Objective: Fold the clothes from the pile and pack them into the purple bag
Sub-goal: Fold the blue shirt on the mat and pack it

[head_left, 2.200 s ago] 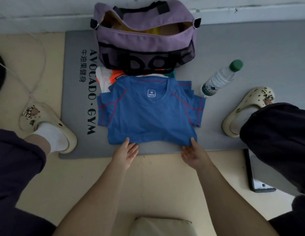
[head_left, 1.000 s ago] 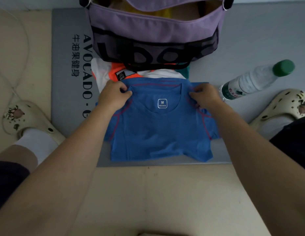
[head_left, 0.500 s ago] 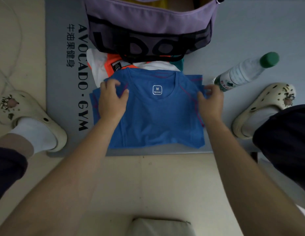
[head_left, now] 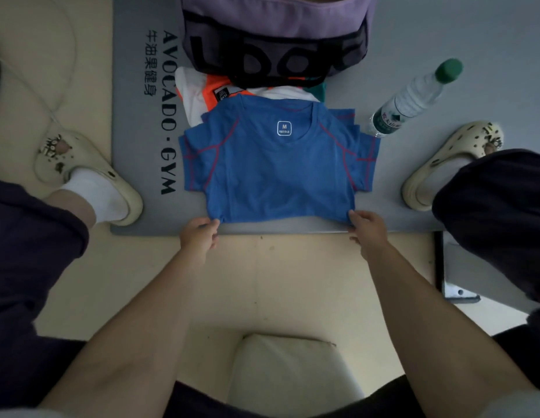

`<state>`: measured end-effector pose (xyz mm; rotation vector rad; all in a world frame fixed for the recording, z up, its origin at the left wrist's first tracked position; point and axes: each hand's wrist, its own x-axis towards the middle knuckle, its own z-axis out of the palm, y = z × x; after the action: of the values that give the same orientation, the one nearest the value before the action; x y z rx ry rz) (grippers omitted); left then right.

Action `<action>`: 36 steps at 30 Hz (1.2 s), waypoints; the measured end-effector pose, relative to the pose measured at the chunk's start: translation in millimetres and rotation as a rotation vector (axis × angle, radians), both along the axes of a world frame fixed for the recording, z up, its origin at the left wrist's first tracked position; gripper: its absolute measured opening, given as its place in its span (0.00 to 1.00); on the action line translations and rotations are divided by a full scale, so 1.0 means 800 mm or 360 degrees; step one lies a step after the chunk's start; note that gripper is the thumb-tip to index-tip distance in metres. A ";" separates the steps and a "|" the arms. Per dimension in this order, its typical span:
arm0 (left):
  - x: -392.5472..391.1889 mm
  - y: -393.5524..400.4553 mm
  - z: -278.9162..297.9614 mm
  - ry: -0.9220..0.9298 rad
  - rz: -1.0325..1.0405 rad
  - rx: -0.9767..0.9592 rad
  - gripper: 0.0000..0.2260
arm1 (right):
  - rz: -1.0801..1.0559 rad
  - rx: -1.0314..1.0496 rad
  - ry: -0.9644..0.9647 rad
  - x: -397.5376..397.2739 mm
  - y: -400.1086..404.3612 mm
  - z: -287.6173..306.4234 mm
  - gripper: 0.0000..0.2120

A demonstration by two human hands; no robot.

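The blue shirt's (head_left: 277, 164) near hem is apparently being pinched at both corners by the left hand (head_left: 199, 236) and right hand (head_left: 366, 229), with the purple bag (head_left: 274, 34) lying at twelve o'clock.

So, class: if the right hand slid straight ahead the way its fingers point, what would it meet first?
The right hand already pinches the near hem of the blue T-shirt, so it would meet that shirt first, probably pushing across the fabric toward the purple bag.

Matt knit shirt (head_left: 277, 173), seemingly synthetic
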<state>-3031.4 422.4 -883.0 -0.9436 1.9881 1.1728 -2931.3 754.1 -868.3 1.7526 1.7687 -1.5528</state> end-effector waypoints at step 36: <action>-0.032 -0.011 0.028 0.0014 0.0430 0.0312 0.14 | -0.0736 -0.0332 0.0345 -0.010 0.022 0.007 0.08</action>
<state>-3056.9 413.7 -860.2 -1.1291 1.7511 1.4915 -2939.2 772.0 -862.5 2.0462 1.2695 -2.0904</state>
